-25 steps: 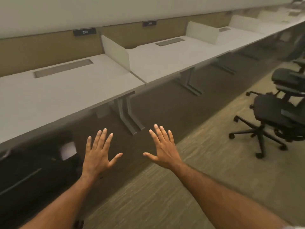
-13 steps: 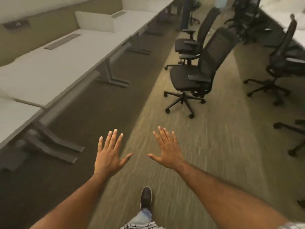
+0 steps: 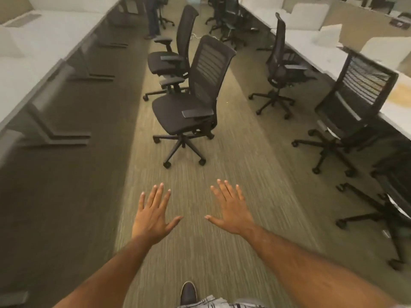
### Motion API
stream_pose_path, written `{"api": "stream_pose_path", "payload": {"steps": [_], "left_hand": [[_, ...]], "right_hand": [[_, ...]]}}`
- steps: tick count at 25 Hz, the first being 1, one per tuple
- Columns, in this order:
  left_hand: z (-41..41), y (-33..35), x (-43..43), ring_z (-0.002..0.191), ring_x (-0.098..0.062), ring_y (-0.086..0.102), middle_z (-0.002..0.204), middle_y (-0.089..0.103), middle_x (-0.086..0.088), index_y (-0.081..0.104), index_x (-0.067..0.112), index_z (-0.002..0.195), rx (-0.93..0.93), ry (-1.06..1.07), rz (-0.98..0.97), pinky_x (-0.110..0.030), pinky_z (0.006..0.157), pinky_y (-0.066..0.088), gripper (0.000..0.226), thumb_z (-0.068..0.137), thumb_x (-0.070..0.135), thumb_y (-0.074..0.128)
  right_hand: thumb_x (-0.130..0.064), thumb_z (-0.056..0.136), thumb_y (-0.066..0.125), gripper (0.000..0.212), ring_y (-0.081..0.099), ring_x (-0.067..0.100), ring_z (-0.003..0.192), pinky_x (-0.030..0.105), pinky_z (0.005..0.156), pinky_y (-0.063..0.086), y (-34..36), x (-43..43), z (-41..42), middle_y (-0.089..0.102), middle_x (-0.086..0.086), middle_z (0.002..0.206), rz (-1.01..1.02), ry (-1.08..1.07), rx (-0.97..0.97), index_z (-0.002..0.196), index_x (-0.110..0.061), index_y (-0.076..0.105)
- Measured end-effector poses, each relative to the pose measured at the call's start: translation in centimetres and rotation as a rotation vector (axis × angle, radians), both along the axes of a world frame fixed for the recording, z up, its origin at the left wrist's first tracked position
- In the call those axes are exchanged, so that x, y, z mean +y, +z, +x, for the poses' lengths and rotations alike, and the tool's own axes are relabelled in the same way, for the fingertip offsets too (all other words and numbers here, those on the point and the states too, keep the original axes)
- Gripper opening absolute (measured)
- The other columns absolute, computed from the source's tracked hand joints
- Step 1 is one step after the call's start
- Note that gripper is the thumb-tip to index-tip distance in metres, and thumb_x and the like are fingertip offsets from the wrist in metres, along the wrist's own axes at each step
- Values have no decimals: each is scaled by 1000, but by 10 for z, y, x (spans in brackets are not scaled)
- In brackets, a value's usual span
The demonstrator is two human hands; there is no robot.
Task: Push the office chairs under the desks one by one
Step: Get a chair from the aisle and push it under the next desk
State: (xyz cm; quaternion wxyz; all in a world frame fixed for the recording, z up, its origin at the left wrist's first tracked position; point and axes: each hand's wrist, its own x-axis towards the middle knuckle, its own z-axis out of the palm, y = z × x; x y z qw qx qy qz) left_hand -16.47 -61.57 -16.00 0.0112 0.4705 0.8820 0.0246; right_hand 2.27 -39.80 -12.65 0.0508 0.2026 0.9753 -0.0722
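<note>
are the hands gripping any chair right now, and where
Nothing is held. The left hand and right hand are open, fingers spread, over bare carpet, short of the nearest chair.

Striped olive carpet point(image 3: 233, 152) runs down the aisle. Far left, a standing person's legs point(image 3: 153, 21); white privacy dividers point(image 3: 310, 15) far right.

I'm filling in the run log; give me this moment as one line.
stage: approaching | left hand: open, empty | right hand: open, empty | nearest chair: mid-aisle, untouched, not under left desks
</note>
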Motion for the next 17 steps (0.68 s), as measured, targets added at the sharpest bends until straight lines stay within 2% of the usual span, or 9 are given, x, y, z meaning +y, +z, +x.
{"api": "stream_pose_path", "payload": {"steps": [2, 7, 10, 13, 17], "left_hand": [[-21, -4, 35, 156, -25, -8, 170, -3, -7, 10, 18, 162, -10, -53, 4, -45, 122, -22, 99, 90, 86, 15], [-56, -9, 120, 156, -24, 0, 169, 4, -7, 15, 17, 160, -38, -137, -16, -42, 121, -23, 99, 90, 87, 21], [-71, -20, 177, 156, -25, 8, 169, 13, -9, 19, 16, 159, -49, -168, -46, -43, 123, -16, 97, 91, 85, 27], [-87, -21, 248, 156, -24, 7, 169, 14, -9, 16, 18, 160, -36, -190, -54, -47, 124, -6, 96, 92, 84, 29], [-103, -17, 353, 157, -24, 4, 169, 12, -8, 22, 17, 160, -20, -175, -47, -52, 126, 3, 95, 92, 84, 25]], "right_hand": [[-76, 92, 40, 99, -17, 25, 155, 54, 123, -10, 3, 26, -7, -13, 8, 170, -14, -51, -11, 162, -21, -4], [-75, 93, 41, 97, -14, 26, 155, 53, 124, -9, 2, 92, -22, -9, 8, 170, -13, -140, -7, 162, -20, 0], [-75, 93, 40, 97, -12, 26, 155, 51, 124, -9, -10, 147, -30, -7, 8, 170, -25, -173, 7, 163, -20, 1], [-74, 93, 40, 96, -13, 25, 155, 50, 124, -11, -17, 216, -43, -7, 8, 170, -38, -176, 17, 163, -20, 1], [-75, 94, 37, 96, -15, 25, 155, 50, 123, -12, -16, 324, -56, -9, 8, 170, -21, -163, 5, 162, -20, -1]]}}
